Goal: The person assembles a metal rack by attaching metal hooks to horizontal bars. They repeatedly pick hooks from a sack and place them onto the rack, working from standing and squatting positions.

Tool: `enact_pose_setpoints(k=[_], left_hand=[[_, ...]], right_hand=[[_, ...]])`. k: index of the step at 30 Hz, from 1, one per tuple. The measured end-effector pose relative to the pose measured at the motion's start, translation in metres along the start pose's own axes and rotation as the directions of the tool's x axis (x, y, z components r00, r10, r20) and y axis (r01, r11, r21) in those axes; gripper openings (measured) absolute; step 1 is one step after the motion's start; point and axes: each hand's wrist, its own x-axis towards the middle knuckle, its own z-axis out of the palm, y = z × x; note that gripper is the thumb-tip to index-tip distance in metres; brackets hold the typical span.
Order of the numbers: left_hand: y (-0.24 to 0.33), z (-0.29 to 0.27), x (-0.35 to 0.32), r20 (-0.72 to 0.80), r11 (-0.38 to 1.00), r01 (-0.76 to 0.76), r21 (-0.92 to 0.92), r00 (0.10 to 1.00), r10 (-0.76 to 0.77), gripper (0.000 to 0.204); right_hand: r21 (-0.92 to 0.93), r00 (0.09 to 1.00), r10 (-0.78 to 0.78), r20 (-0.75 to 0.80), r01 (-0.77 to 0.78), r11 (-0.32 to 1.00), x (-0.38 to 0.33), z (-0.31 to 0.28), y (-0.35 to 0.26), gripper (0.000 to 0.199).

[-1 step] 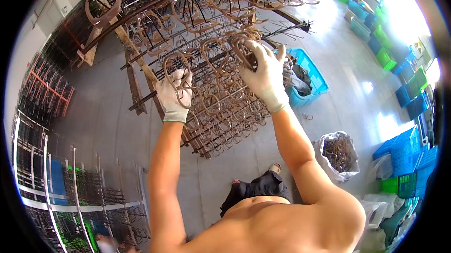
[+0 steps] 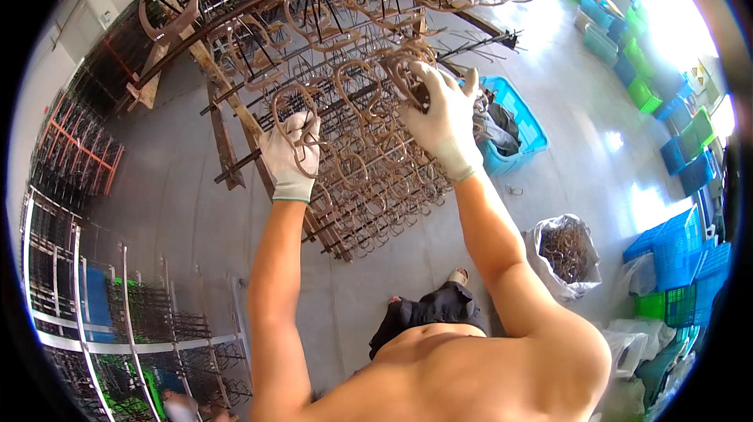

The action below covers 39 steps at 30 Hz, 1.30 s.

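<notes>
We are working at a tall rusty metal rack (image 2: 235, 120) hung with rows of brown looped wire hooks. Our left hand (image 2: 292, 154), in a white knit glove, is closing its fingers around one brown looped wire hook (image 2: 296, 112) hanging on the rack. Our right hand (image 2: 441, 120), also gloved, is gripping a small bunch of the same brown wire hooks (image 2: 408, 69) higher up on the rack, fingers curled tight around them. Below the rack, on the grey concrete floor (image 2: 180, 202), a blue plastic crate (image 2: 522, 120) is sitting just beside our right wrist. A white sack full of brown wire pieces (image 2: 566, 253) is standing near our right elbow.
</notes>
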Motion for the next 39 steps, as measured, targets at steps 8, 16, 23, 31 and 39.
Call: enact_pose_setpoints(k=[8, 16, 23, 31, 39], left_hand=[[0.035, 0.001, 0.000, -0.028, 0.985, 0.116, -0.128, 0.992, -0.121, 0.015], [0.009, -0.009, -0.002, -0.038, 0.997, -0.047, 0.058, 0.998, 0.049, 0.011], [0.017, 0.002, -0.001, -0.060, 0.888, 0.159, -0.431, 0.977, -0.204, 0.012], [0.045, -0.008, 0.001, 0.039, 0.727, -0.269, 0.632, 0.948, 0.317, 0.014], [0.038, -0.005, 0.002, -0.002, 0.794, -0.235, 0.560, 0.958, 0.286, 0.008]], right_hand=[[-0.023, 1.000, 0.002, -0.026, -0.003, 1.000, 0.005, 0.014, -0.008, 0.053], [0.709, 0.866, 0.495, -0.069, -0.306, 0.635, -0.002, 0.003, 0.031, 0.046], [0.662, 0.846, 0.510, -0.152, -0.297, 0.688, -0.007, 0.010, 0.058, 0.037], [0.119, 0.902, 0.375, -0.214, -0.357, 0.926, -0.019, 0.014, 0.057, 0.029], [0.462, 0.990, 0.105, 0.091, -0.136, 0.876, 0.002, -0.015, 0.086, 0.038]])
